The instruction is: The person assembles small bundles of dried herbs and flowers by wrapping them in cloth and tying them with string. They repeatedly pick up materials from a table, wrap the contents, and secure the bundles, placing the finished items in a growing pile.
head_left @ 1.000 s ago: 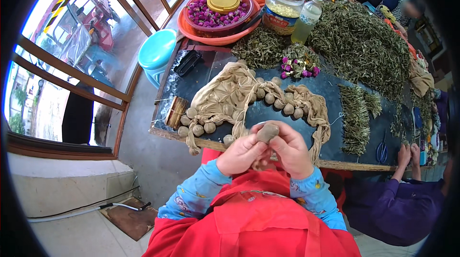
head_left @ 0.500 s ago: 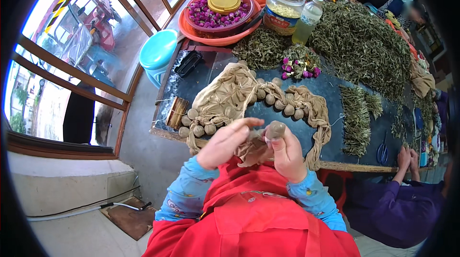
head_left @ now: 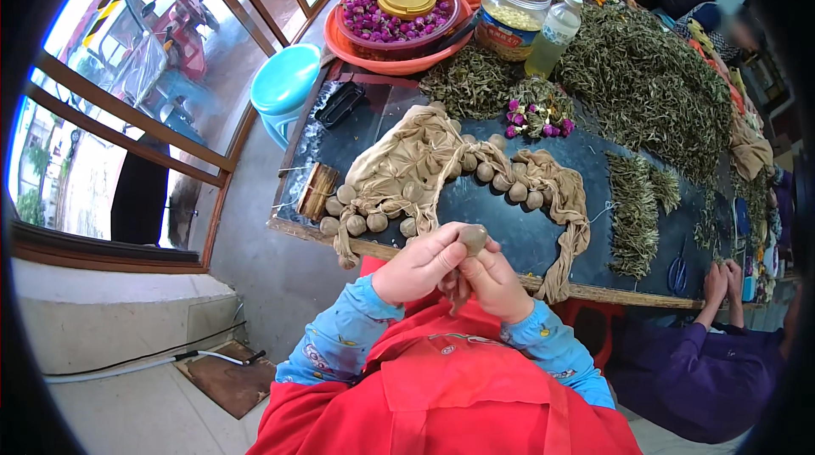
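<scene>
Close to the table's front edge, both my hands are closed together around a small brown cloth-wrapped ball [head_left: 473, 238]. My left hand [head_left: 416, 268] pinches just below it from the left, and my right hand [head_left: 499, 285] grips from the right. A tail of thin brown cloth hangs down between the hands. Just beyond them, a long tan cloth [head_left: 399, 158] lies crumpled on the table, knotted into a row of round lumps [head_left: 518, 192] that curves to the right. More of these balls [head_left: 376, 222] sit at its left end. My fingers partly hide how the ball is held.
Left of the cloth are a short wooden bundle [head_left: 317, 190] and a black tray [head_left: 340, 104]. Behind stand a basin of purple buds [head_left: 356, 26], a jar [head_left: 511, 18] and a bottle [head_left: 556, 35]. Dried leaves [head_left: 654, 73] heap rightward, near scissors [head_left: 677, 272] and another person's hands [head_left: 722, 283].
My left hand, earlier apart with its fingers extended, has come in and closed beside the right. The ball has moved slightly left and lower, and the view has shifted a little.
</scene>
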